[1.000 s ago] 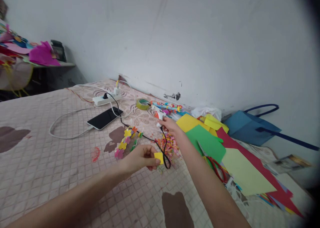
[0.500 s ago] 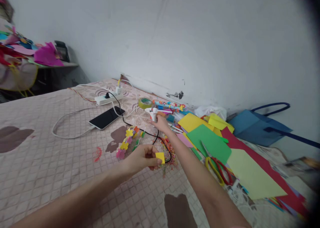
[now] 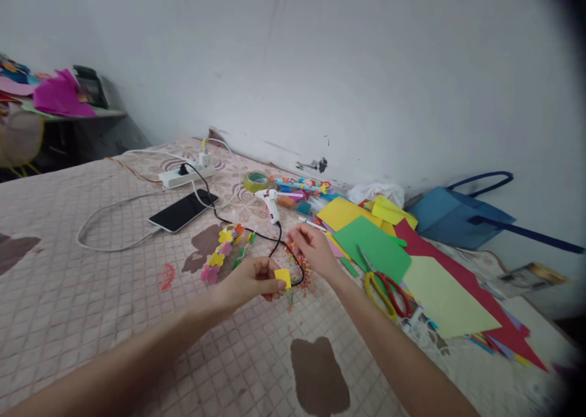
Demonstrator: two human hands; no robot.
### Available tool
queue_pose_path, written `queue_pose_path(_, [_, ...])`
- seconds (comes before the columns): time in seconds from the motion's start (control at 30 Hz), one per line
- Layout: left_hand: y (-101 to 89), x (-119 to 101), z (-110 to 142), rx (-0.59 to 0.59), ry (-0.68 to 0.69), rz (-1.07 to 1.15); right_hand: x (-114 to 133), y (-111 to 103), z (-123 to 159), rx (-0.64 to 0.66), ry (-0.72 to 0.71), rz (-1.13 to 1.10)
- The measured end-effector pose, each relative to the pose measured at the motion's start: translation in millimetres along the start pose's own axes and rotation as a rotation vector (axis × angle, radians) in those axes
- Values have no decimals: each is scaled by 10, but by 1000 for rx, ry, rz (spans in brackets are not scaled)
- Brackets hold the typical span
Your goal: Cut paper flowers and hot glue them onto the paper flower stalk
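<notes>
My left hand (image 3: pixel 259 278) pinches a small yellow square (image 3: pixel 282 278) of craft sheet between thumb and fingers. My right hand (image 3: pixel 314 246) hovers over a heap of colourful scraps (image 3: pixel 306 276), its fingers loosely curled and apart, with nothing visible in them. Just beyond it lies a white hot glue gun (image 3: pixel 270 206), its black cord (image 3: pixel 278 241) running down from the handle toward the scraps. A strip of foam flowers (image 3: pixel 217 258) in yellow, pink and orange rests left of the cord, partly behind my left hand.
Green sheet (image 3: pixel 373 246), red and yellow sheets, and scissors (image 3: pixel 389 290) lie on the right. A phone (image 3: pixel 183 210) on a cable, a power strip (image 3: pixel 176 177) and a tape roll (image 3: pixel 257 181) sit farther back. A blue bag (image 3: pixel 460 217) stands against the wall.
My right hand has let go of the glue gun and drawn back toward my left hand. The glue gun now lies on the surface. My left hand still holds the yellow square.
</notes>
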State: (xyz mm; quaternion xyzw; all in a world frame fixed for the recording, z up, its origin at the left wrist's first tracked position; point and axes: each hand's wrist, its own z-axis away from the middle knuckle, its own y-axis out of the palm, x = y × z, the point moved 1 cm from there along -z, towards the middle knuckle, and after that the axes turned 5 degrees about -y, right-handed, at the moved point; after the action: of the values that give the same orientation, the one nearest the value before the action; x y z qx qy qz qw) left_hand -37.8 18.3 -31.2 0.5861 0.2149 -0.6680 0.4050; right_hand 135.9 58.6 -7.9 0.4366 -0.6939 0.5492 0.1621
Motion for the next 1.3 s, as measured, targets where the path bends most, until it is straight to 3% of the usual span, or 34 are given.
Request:
queue_pose_path(0.1, [114, 33, -57, 8, 38, -26, 114, -59, 482, 135, 92, -264])
queue_pose_path(0.17, [224, 44, -101, 17, 86, -60, 135, -107, 722, 143, 192, -453])
queue_pose_path(0.3, [476, 21, -203, 60, 144, -177, 73, -226, 1030, 53, 293, -597])
queue_pose_path(0.47, [730, 8, -342, 85, 97, -230, -109, -287, 1261, -149, 367, -649])
queue_pose_path(0.6, [817, 69, -375, 71, 118, -261, -190, -238, 1356, -140, 388, -646])
queue_pose_path(0.83, [785, 128, -353, 77, 89, -241, -140, -170, 1378, -127, 464, -686])
queue_pose_path(1.13, [730, 64, -303, -57, 96, -176, -318, -343, 1333, -172, 437, -634])
queue_pose_path(1.3, [777, 117, -300, 4, 79, -157, -255, -279, 1354, -77, 429, -648])
